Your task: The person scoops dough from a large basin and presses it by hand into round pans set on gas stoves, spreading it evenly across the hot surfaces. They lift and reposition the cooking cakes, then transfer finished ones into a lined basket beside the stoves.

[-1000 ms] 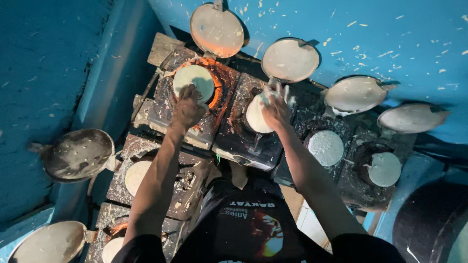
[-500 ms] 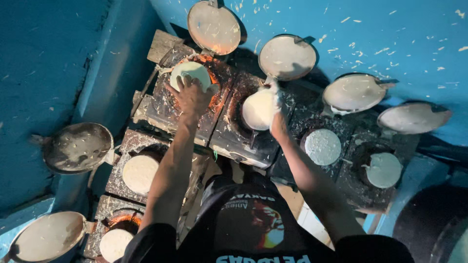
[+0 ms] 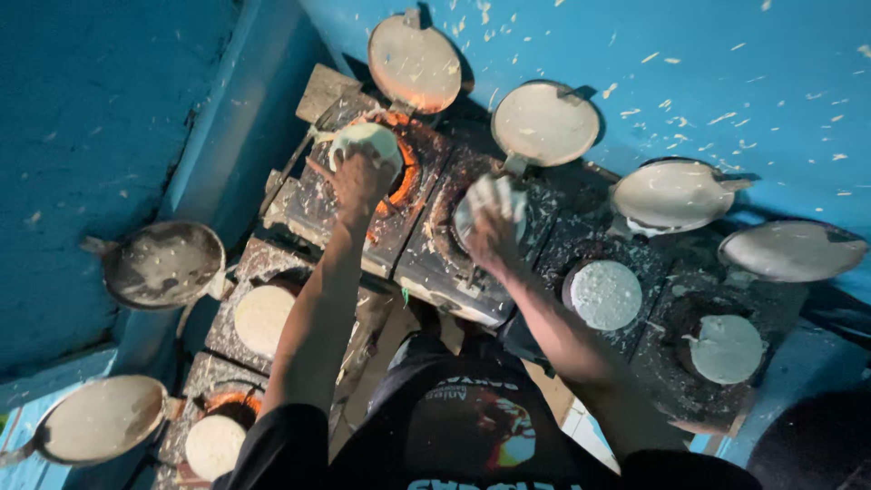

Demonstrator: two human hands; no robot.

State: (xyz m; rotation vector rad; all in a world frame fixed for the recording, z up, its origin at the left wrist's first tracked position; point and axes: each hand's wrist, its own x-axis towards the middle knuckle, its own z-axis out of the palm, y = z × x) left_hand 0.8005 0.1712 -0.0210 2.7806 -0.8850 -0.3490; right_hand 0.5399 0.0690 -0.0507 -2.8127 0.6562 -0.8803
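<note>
Right flatbread (image 3: 491, 198) lifted off burner, both hands (image 3: 361, 177) gripping flatbreads

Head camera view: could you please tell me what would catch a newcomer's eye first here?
The orange glow of the burner at top centre stands out, with the left hand lifting a pale round flatbread over it. Beside it the right hand grips another flatbread. Open round lids lean against the spattered blue wall.

The scene was dim and blue-tinted, lit mainly from above with an orange glow at one burner (image 3: 404, 168), dark shadowed lower corners, wide-angle edge bending, and slight softness throughout.
</note>
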